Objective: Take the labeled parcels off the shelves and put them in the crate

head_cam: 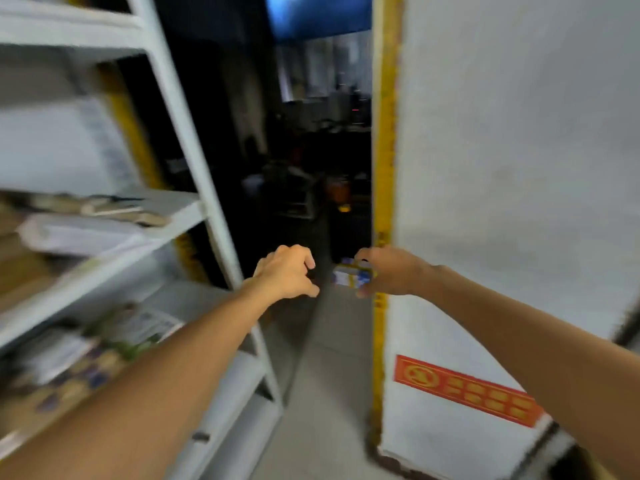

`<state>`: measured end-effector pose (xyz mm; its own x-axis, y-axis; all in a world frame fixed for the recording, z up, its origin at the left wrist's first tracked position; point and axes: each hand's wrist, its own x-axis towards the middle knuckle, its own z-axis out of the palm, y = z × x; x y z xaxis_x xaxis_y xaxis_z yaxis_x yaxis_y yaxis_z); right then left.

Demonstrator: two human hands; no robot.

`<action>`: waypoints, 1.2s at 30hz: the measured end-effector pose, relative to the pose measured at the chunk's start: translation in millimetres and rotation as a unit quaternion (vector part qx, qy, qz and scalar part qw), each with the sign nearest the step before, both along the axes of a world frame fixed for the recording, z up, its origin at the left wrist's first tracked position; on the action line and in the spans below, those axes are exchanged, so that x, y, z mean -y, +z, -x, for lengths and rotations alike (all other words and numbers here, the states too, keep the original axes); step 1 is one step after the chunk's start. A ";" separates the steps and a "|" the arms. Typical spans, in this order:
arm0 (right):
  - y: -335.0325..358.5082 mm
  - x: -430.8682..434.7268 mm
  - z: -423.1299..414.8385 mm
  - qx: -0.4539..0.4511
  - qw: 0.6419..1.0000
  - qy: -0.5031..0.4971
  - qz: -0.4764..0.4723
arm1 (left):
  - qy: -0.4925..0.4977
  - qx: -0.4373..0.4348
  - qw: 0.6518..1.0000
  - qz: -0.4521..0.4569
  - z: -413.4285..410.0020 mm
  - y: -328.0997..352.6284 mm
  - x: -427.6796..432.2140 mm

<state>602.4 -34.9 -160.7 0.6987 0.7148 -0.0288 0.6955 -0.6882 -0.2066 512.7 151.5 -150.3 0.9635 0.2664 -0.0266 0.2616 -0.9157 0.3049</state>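
a narrow aisle, as my feed shows it: a grey floor (329,375) runs ahead into a dark space where i can make out little. on the left stand white metal shelves (180,216), and on the right a white wall (502,168) with a yellow strip (384,150) down its corner and a red sticker (467,389) low on its face.

both bare arms reach forward at about the same height, in front of the dark gap. the right grip (391,271) pinches a small parcel (349,276), white and blue with some yellow on it, between the thumb below and the fingers above. the parcel is in the air, just beside the yellow strip and well clear of the shelves. the left grip (287,271) is near it but not touching. its fingers are loosely curled and it holds nothing.

on the middle shelf lies a flat white packet (76,233) beside some brown ones. on the shelf below sits a heap of parcels (69,358) (everything on this side is badly smeared, so i cannot read any label).
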 end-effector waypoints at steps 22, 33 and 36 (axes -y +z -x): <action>98.3 -326.0 464.7 0.051 0.820 0.564 -0.088 | 0.513 0.026 0.849 -0.126 555.4 79.9 -147.6; 117.0 -339.3 672.5 0.060 0.735 0.665 -0.116 | 0.625 0.020 0.769 -0.134 753.2 96.9 -121.5; 113.4 -342.3 702.6 0.068 0.719 0.683 -0.110 | 0.636 0.011 0.758 -0.147 780.6 91.2 -115.1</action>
